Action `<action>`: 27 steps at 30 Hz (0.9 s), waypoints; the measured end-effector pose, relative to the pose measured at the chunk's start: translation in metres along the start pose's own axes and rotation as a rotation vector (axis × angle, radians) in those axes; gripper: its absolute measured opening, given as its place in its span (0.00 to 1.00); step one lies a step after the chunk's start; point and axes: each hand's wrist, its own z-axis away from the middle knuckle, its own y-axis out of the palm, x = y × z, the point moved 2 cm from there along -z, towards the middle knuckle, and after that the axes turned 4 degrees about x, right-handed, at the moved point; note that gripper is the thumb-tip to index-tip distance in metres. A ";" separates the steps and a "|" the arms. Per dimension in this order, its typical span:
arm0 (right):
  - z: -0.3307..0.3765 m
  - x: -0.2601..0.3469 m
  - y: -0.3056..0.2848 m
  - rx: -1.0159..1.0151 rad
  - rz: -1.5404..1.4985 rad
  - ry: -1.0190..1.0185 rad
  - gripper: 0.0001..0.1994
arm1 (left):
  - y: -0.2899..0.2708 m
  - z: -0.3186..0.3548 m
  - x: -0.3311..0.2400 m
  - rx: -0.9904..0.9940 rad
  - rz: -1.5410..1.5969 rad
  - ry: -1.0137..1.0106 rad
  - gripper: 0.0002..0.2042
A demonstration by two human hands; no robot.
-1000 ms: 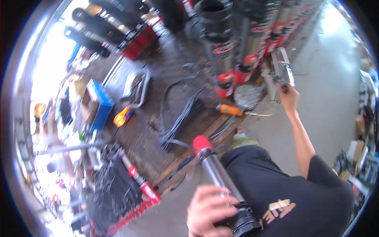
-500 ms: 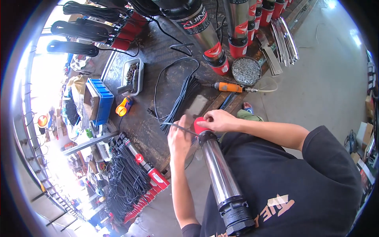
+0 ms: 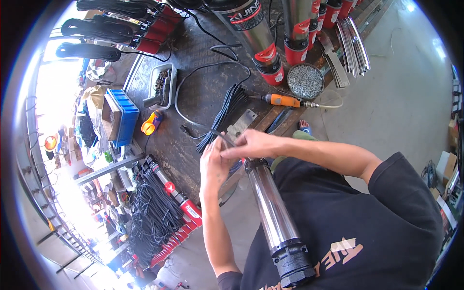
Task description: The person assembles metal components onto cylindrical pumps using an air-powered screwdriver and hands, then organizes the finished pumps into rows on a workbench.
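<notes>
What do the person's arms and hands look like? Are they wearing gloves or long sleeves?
No gloves: the left hand and right hand are both bare, and so are the forearms. The person wears a black short-sleeved T-shirt with a pale printed design on the front. No watch, rings or bands show on the wrists or fingers.

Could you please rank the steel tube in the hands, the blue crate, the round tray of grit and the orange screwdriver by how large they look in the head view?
1. Steel tube, though nearness to the camera enlarges it.
2. Blue crate.
3. Round tray and orange screwdriver: too alike to rank.
</notes>
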 end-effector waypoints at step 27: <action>0.007 0.035 0.000 -0.010 0.233 -0.058 0.23 | 0.008 0.011 0.012 0.088 0.247 -0.097 0.35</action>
